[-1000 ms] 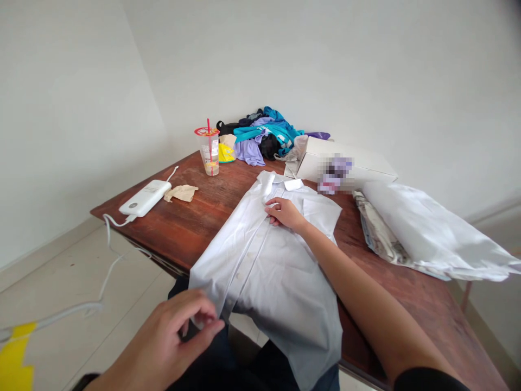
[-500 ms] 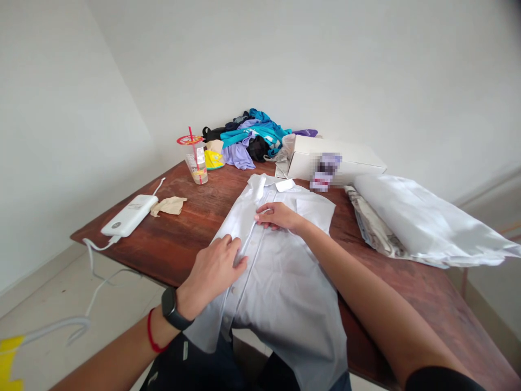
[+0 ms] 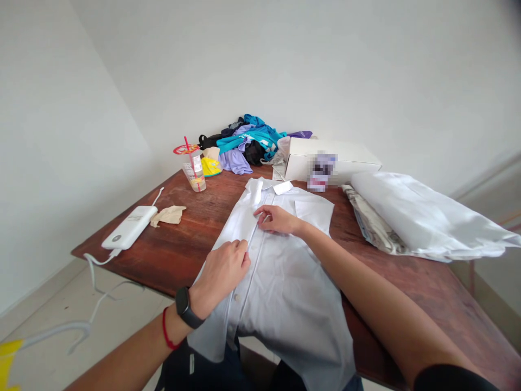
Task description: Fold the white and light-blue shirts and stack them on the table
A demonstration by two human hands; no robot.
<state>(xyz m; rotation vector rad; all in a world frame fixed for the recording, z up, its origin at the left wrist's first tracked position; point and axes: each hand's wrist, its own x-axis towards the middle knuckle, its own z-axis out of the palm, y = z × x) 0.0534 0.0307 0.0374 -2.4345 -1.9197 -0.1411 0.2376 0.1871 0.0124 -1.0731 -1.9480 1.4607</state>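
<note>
White shirt (image 3: 285,282) lies front up on the wooden table (image 3: 185,241), collar (image 3: 284,188) away from me, its hem hanging over the near edge above my lap. My left hand (image 3: 226,267) rests partway down the front, fingers curled toward the button strip (image 3: 235,315); my right hand (image 3: 279,220) sits higher, below the collar, fingers bent and forefinger reaching across the cloth. Whether either has fabric pinched I cannot tell — the fingertips are tucked under or hidden. I take the step in hand to be straightening the front opening. The next move, I judge, calls for a light touch — one hand steadying the cloth while the other works down, lest the overhanging hem drag it askew.
</note>
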